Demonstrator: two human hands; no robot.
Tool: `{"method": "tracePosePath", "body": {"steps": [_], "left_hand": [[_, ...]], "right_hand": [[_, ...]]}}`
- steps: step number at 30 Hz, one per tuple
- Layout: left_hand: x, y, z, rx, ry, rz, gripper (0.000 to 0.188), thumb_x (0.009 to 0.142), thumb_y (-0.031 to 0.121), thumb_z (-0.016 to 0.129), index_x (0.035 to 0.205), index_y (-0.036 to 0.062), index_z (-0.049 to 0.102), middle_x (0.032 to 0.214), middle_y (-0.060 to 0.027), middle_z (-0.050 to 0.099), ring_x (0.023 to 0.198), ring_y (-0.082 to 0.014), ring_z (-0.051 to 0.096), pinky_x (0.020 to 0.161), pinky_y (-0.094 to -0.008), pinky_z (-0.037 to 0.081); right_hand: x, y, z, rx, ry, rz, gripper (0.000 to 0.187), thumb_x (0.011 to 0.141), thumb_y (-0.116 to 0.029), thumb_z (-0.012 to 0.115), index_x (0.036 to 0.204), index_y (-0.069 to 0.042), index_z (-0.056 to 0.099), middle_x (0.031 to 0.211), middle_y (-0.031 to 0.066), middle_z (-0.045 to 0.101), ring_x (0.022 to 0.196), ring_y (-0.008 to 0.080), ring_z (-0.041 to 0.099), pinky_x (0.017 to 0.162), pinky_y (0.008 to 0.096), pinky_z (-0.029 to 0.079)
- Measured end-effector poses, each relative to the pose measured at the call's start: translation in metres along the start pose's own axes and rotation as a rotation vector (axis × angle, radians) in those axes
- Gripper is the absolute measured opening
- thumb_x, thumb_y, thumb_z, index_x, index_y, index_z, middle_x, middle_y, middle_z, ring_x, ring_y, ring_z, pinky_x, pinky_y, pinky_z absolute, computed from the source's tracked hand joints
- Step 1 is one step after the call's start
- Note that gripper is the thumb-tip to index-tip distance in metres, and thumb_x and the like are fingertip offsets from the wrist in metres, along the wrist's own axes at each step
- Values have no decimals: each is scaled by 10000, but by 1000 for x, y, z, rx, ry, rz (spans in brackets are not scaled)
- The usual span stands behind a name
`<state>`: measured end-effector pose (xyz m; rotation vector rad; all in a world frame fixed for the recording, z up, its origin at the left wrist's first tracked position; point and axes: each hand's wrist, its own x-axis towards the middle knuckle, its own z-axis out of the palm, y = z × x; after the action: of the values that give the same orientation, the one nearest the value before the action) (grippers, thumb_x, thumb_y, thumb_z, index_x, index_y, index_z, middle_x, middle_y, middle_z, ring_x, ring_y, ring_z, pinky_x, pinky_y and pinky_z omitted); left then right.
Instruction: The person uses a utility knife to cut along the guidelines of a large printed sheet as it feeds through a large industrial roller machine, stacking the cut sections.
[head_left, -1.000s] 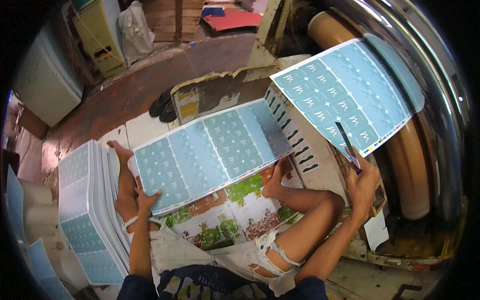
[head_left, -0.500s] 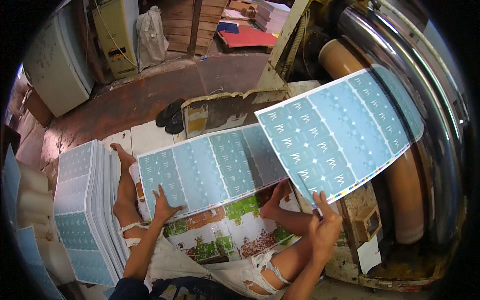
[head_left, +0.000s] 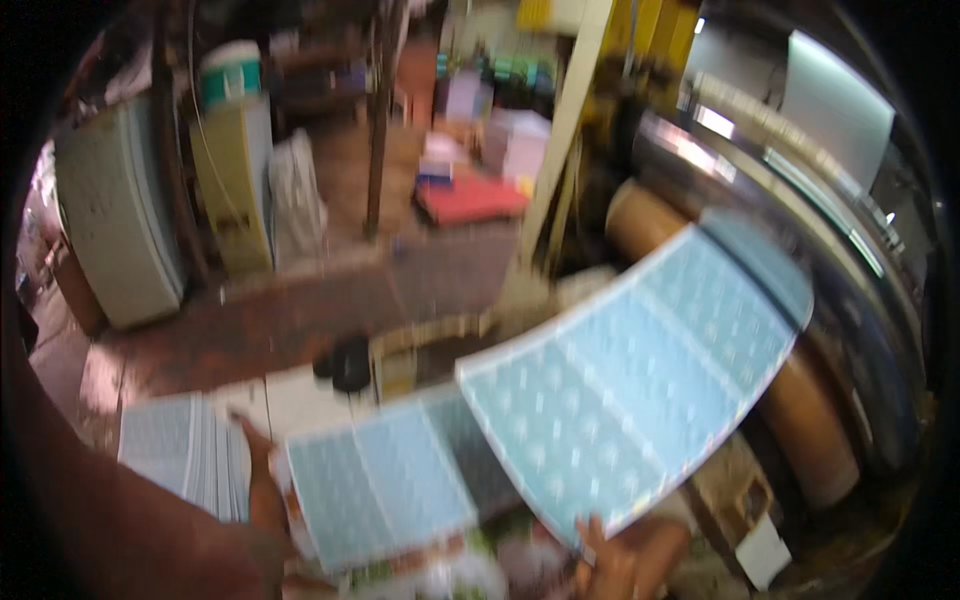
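A printed sheet (head_left: 600,390) in teal and pale blue bands slants down out of the rollers of a large machine. At its near lower corner is my right hand (head_left: 632,562), its fingers closed on the edge. Motion blurs the picture. A big smeared shape (head_left: 140,510), seemingly my raised left arm, fills the lower left; the hand itself lies outside the picture. Another printed sheet (head_left: 375,480) lies flat between my legs, partly under the hanging one. To its left a thick stack of printed sheets (head_left: 165,435) stands beside my foot.
The machine's shiny metal roller (head_left: 880,350) curves along the right, with a brown roller (head_left: 815,440) beside it. A small wooden box (head_left: 742,492) sits below. Dark shoes (head_left: 348,365) rest by a low board (head_left: 430,335). Cabinets (head_left: 120,205) stand back left.
The view has tipped upward and blurred. My left hand has left the flat sheet and the picture, while a blurred arm shape has come in at lower left. My right hand stays at the hanging sheet's corner.
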<state>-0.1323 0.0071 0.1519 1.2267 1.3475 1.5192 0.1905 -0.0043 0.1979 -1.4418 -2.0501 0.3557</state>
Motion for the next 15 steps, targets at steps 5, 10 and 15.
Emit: {"method": "tracePosePath", "body": {"steps": [5,10,15], "left_hand": [[-94,-68,-171,-88,132,-206,992,652,262,876,1411,-68,330,1341,-225,478,1261,-299,453,1030,-437,396],[-173,-175,-195,-82,171,-272,972,669,260,864,1412,-67,329,1339,-217,479,1251,-291,456,1024,-427,397],[-245,-270,-204,-93,290,-318,956,682,259,854,1413,-67,329,1338,-211,480,1243,-285,459,1020,-419,397]], "right_hand": [[-49,-132,100,29,-2,-65,629,760,-13,514,1385,-73,477,936,295,640,774,356,664,747,524,469],[-138,-38,255,93,11,-93,555,696,-104,598,1250,-74,615,1186,288,592,749,412,670,653,453,543],[-179,-6,366,186,-100,7,534,685,24,561,1208,-58,631,1160,301,592,856,377,688,698,373,553]]}}
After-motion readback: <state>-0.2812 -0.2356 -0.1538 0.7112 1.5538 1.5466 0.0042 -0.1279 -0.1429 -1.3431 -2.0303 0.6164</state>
